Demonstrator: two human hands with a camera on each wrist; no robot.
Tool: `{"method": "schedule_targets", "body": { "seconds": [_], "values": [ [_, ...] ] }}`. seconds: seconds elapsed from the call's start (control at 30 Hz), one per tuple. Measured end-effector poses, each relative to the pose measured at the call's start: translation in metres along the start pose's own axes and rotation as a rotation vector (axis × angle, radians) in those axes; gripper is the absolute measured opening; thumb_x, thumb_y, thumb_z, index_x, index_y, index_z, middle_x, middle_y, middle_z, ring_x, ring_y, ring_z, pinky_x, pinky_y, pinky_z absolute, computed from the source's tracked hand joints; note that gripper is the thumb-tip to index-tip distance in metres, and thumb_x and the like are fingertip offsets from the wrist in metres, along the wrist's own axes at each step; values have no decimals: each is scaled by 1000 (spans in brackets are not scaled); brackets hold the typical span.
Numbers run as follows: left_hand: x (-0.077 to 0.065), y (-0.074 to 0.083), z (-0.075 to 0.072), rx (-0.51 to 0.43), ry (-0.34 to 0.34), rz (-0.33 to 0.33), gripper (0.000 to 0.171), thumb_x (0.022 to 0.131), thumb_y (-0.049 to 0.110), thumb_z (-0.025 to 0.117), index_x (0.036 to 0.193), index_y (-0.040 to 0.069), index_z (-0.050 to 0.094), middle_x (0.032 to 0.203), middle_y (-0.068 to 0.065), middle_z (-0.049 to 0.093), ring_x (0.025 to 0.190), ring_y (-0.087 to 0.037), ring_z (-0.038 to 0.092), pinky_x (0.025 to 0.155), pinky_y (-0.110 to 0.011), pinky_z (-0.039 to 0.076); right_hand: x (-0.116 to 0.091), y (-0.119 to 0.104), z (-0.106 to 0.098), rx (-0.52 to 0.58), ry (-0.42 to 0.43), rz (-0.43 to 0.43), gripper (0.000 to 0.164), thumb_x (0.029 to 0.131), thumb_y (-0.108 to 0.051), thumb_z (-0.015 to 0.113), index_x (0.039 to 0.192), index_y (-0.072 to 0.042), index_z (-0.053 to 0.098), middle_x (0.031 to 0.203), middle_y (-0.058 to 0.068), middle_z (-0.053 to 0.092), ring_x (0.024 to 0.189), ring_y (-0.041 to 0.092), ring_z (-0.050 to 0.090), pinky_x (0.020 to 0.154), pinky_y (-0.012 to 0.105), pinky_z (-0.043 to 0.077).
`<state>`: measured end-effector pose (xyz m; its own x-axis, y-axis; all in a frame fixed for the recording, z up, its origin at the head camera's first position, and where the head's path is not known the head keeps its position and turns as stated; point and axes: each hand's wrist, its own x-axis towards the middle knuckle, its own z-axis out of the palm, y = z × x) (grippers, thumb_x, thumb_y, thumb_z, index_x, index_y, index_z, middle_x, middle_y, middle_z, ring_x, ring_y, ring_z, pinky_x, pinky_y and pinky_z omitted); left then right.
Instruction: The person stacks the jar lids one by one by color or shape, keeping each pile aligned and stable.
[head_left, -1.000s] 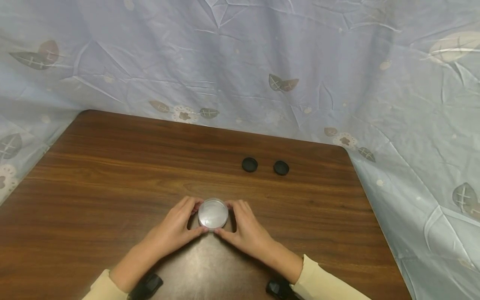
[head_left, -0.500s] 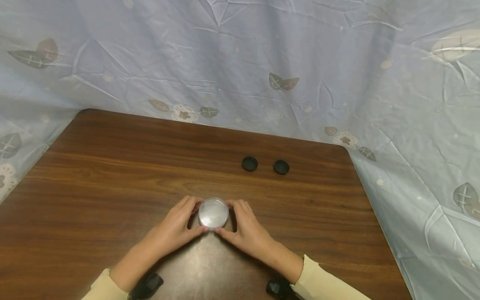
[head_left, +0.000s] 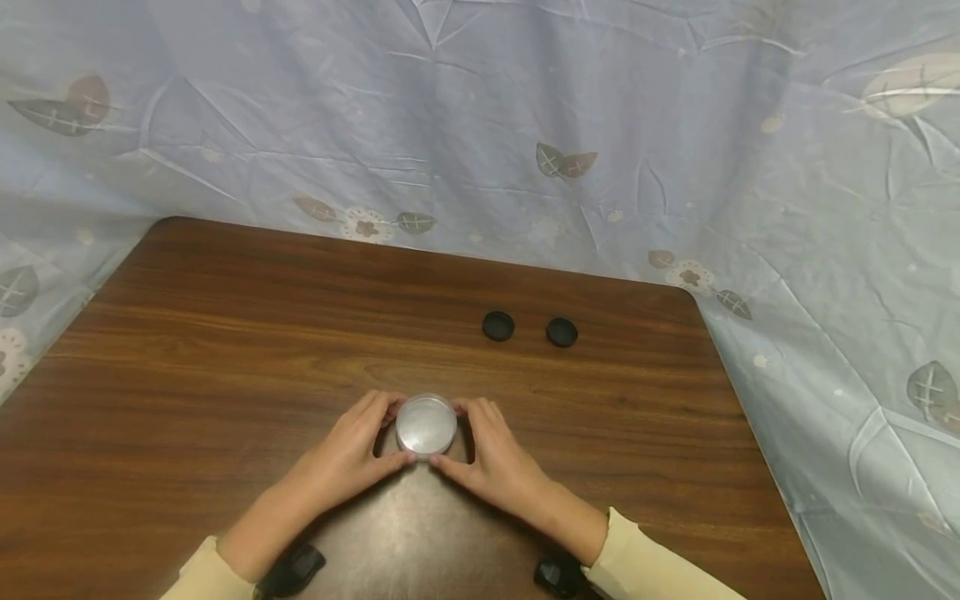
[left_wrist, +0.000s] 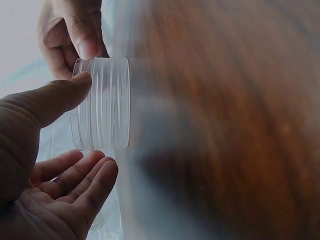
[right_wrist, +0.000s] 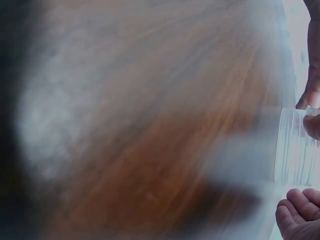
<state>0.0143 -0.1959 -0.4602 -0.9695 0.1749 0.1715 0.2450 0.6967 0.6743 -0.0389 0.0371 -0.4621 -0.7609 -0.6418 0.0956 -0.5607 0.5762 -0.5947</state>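
Note:
A clear, round plastic container (head_left: 426,427) with ridged sides sits on the wooden table, near the middle of the head view. My left hand (head_left: 347,450) holds its left side, thumb at the near rim and fingers toward the far side. Opposite, my right hand (head_left: 495,457) holds the right side in the same way, and the two thumb tips almost meet at the front. In the left wrist view, the container's side wall (left_wrist: 107,105) shows several ridges, with the left thumb against it. The right wrist view catches only part of the container (right_wrist: 295,150).
Two small black round lids or shallow dishes (head_left: 498,326) (head_left: 562,332) lie on the table (head_left: 262,333) behind the container, to the right. A patterned pale curtain (head_left: 480,125) hangs behind the table and along its sides. Black wrist devices (head_left: 296,569) show under both forearms.
The head view has shifted very slightly. Both hands and the container keep their places, and the black pieces have not moved on the table.

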Motion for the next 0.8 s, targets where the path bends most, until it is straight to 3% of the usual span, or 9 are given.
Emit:
{"method": "schedule_targets", "body": {
  "seconds": [0.17,0.3,0.4,0.57,0.8],
  "values": [
    [1,-1,-6,-18,1,-3,67,81,25,91,132,-4,59,117,-12,67,109,-28,70,96,-44,62,-2,5,-6,13,-13,-5,72,88,-34,86,142,-3,51,134,11,61,127,24,57,108,43,54],
    [10,-4,-23,-8,30,-10,59,88,30,85,129,-6,61,116,-16,68,107,-33,71,94,-47,63,-1,16,-20,33,8,-5,71,88,-31,86,142,0,51,133,14,62,127,27,58,108,46,54],
    [33,-8,-36,20,40,16,49,96,27,77,127,-8,62,116,-20,69,107,-37,71,94,-51,62,5,32,-35,40,54,26,68,89,-28,85,141,1,52,133,16,62,127,30,59,109,49,53],
    [86,-19,-46,48,-2,62,37,101,18,69,124,-10,64,115,-25,70,106,-38,70,93,-52,61,23,63,-55,13,109,97,61,92,-26,82,138,4,55,132,19,63,127,35,60,109,53,52],
    [153,-28,-36,98,-202,91,40,98,17,72,124,-12,63,115,-26,69,106,-38,69,94,-49,61,50,87,-67,-36,59,216,64,96,-30,78,141,7,52,137,24,59,130,38,57,112,50,52]
  ]
}}
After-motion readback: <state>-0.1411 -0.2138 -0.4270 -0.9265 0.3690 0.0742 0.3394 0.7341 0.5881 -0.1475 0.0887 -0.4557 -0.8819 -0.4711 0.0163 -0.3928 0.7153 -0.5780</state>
